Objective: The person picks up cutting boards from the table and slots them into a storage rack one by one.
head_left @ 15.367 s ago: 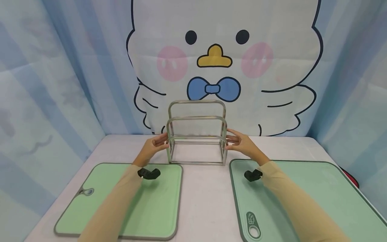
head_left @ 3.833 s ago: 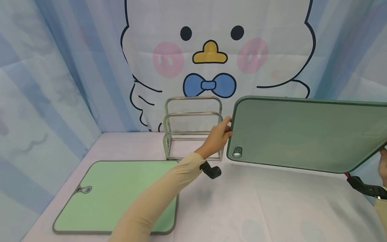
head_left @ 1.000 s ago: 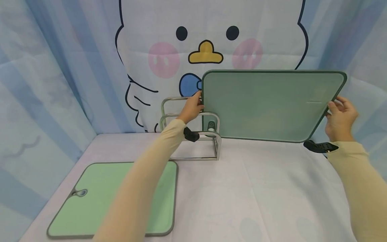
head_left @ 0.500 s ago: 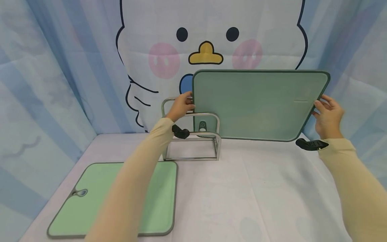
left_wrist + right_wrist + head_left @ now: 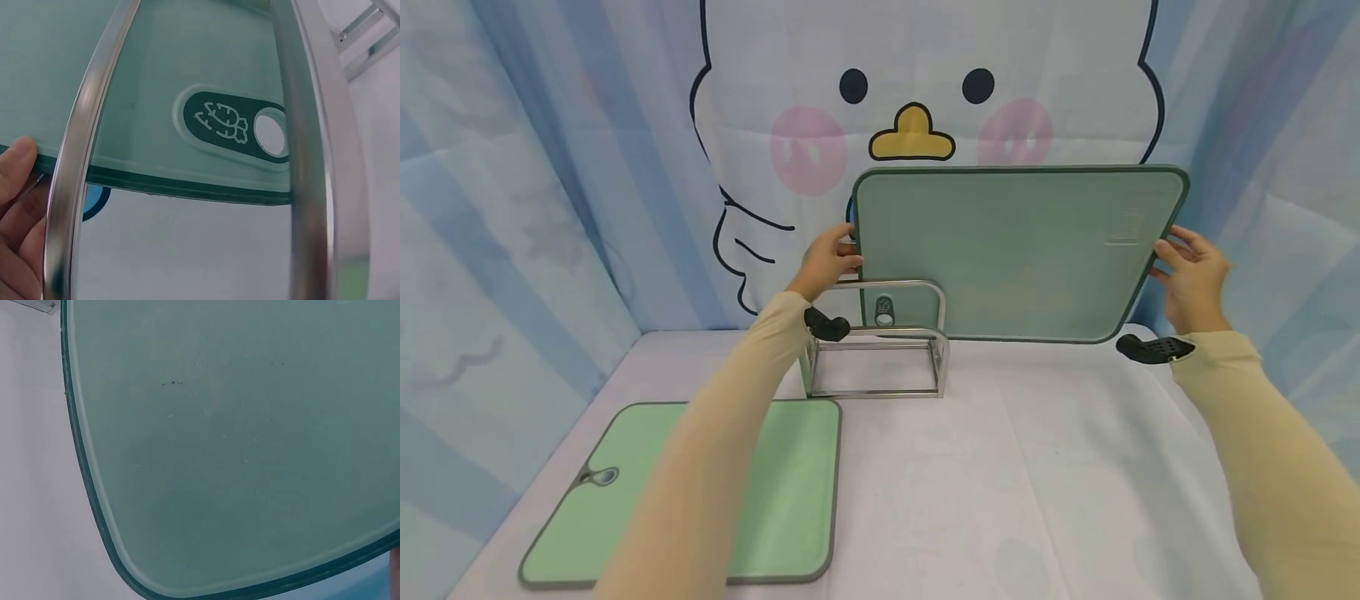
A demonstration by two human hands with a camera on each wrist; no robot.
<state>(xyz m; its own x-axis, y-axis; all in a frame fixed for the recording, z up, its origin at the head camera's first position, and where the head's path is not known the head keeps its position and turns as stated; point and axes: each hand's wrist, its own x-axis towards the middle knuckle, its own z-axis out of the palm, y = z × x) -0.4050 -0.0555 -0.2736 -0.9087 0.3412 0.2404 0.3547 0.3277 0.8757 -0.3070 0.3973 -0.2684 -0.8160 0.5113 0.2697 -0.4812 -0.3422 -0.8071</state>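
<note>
A large green cutting board [image 5: 1015, 250] with a dark green rim is held upright between both hands. My left hand [image 5: 829, 260] pinches its left edge; in the left wrist view the thumb [image 5: 19, 159] presses the face. On the right edge, my right hand [image 5: 1193, 279] grips with thumb in front. The board's left end stands behind the middle hoop of a metal rack [image 5: 876, 393] and covers the rear hoop. Its lower edge looks raised above the rack's base. Through the rack bars, the left wrist view shows the board's oval carrot mark [image 5: 219, 122] and hanging hole.
A second, lighter green cutting board [image 5: 790, 500] with a grey rim lies flat on the left of the white-covered table [image 5: 970, 500], under the left forearm. A printed curtain [image 5: 737, 100] hangs behind and at both sides.
Both hands have carried the green board leftward, so more of it overlaps the rack and hides the rear hoop. It has risen slightly since the last frame. The rack and lighter board stay put.
</note>
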